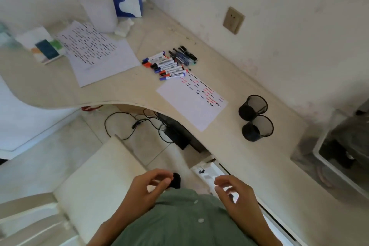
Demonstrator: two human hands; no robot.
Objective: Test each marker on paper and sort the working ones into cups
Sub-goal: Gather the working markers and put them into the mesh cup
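Markers (pixel 169 64): loose pile, whiteboard and dark pens mixed, on the surface just beyond the far end of the test paper (pixel 192 102).

Cups (pixel 256 118): two black mesh cups, touching, just right of the paper; apparently empty.

Hands: left hand (pixel 151 185) and right hand (pixel 233 189), fingers loosely curled, grasping nothing, near the body and well apart from the paper and pile.

Risks, judged: pile unsorted, so tested and untested pens may mix; round barrels may roll toward the surface's curved edge beside the paper.

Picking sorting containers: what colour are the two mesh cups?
Black, both mesh cups, clearest in the head view.
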